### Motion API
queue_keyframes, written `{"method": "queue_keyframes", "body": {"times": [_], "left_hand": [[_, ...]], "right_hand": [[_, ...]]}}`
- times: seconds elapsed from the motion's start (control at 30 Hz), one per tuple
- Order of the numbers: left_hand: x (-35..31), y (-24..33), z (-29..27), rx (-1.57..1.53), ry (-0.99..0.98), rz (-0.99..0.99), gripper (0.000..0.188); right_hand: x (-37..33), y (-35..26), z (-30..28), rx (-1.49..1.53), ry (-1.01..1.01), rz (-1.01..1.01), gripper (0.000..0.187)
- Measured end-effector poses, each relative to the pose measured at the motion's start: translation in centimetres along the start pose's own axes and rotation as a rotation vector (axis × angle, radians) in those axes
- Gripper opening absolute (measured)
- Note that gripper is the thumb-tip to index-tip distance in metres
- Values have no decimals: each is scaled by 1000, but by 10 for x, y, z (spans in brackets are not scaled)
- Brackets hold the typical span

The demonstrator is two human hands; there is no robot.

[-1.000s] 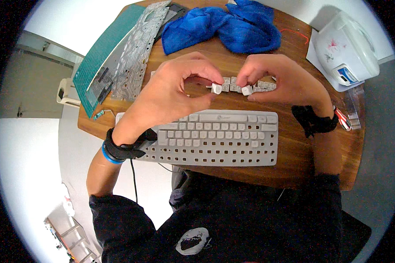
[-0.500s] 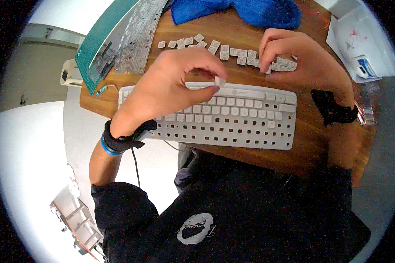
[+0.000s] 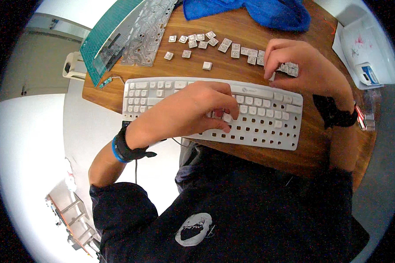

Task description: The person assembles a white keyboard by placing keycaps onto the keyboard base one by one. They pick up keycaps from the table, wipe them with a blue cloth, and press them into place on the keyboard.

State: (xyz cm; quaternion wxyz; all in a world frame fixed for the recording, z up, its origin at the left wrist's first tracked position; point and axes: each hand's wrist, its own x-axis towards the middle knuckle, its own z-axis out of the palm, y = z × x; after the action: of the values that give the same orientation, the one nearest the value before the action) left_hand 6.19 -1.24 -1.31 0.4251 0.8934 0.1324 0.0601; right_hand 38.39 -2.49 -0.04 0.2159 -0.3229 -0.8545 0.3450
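Observation:
A white keyboard (image 3: 254, 138) lies across the table's near edge, its upper rows filled with keycaps and many lower sockets bare. My left hand (image 3: 180, 109) is over its middle, fingers closed about a white keycap (image 3: 227, 117) at the sockets. Part of the keyboard is hidden under that hand. To the right, above the keyboard's back edge, my right hand (image 3: 300, 65) is curled with its fingertips pinched at another white keycap (image 3: 272, 76). Loose keycaps (image 3: 235, 51) lie in a band behind the keyboard, with a single one (image 3: 207, 65) nearer to it.
A green cutting mat (image 3: 92, 61) and clear printed circuit sheets (image 3: 145, 39) lie at the far left, near a small green circuit board (image 3: 105, 82). Blue cloth (image 3: 272, 15) is at the back. A clear plastic box (image 3: 368, 48) stands at the right.
My left hand has come down with its keycap from above the keyboard's back edge onto the sockets. The right hand stays almost in place. The view has shifted slightly.

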Motion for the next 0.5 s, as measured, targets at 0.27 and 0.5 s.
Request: {"method": "queue_keyframes", "body": {"times": [0.27, 0.5], "left_hand": [[3, 1, 4, 26, -9, -63, 24], [4, 8, -11, 68, 151, -59, 21]], "right_hand": [[0, 0, -1, -11, -34, -5, 19], [1, 1, 0, -112, 40, 10, 13]]}}
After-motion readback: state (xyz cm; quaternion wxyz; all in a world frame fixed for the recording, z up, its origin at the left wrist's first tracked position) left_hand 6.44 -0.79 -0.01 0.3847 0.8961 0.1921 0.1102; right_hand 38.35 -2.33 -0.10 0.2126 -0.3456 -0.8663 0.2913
